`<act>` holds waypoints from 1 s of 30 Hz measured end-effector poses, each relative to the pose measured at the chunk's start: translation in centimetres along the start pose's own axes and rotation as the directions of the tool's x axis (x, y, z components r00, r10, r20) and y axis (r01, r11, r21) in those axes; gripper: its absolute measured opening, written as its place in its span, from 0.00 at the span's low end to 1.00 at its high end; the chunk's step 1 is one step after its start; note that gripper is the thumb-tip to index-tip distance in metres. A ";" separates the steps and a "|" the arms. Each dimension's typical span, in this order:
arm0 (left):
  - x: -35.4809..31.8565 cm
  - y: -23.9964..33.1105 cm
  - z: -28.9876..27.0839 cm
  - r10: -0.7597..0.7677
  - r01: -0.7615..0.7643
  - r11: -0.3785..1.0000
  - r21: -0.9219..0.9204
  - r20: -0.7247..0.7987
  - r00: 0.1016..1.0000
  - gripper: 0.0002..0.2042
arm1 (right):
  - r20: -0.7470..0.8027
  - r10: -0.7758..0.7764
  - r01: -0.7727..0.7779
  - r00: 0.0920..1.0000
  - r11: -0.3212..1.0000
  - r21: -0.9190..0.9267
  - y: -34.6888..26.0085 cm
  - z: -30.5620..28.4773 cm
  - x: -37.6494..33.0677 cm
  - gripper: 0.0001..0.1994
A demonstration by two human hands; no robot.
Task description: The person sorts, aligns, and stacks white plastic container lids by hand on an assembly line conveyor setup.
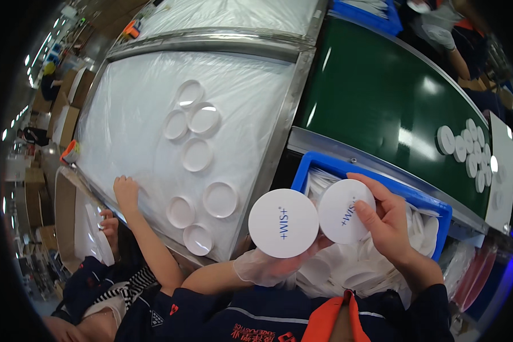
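In my gloved left hand (265, 268) rests a round white lid (283, 228) with blue print on its face. The fingers are mostly hidden beneath it. My bare right hand (390, 225) grips a second round white lid (337, 208), also printed in blue, thumb on top and fingers behind the rim. The two lids are side by side, their edges close together. Both are held above a blue crate (446, 228) lined with plastic and filled with more white discs (353, 268).
Several shallow white round lids (197, 154) lie on a plastic-covered, metal-rimmed table (125, 108). A co-worker's hand (126, 191) is over its left edge. A green conveyor belt (370, 91) carries several white discs (471, 151). Another person's gloved hand (439, 35) is beyond it.
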State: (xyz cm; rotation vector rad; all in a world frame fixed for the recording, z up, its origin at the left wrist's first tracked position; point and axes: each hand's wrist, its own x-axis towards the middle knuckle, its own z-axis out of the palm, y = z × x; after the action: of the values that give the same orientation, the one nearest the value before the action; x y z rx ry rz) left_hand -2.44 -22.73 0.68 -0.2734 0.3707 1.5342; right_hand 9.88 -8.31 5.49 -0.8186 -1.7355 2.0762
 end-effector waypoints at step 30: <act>-2.2 0.0 -0.5 0.169 -0.197 0.970 0.143 0.189 0.967 0.28 | 0.101 0.108 -0.114 0.989 0.991 0.064 -0.7 0.8 1.0 0.18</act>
State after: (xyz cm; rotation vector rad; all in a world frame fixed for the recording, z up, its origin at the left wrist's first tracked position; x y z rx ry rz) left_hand -2.52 -24.97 1.07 0.0250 0.3859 1.6856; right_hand 8.55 -8.20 6.03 -0.8237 -1.6905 2.2715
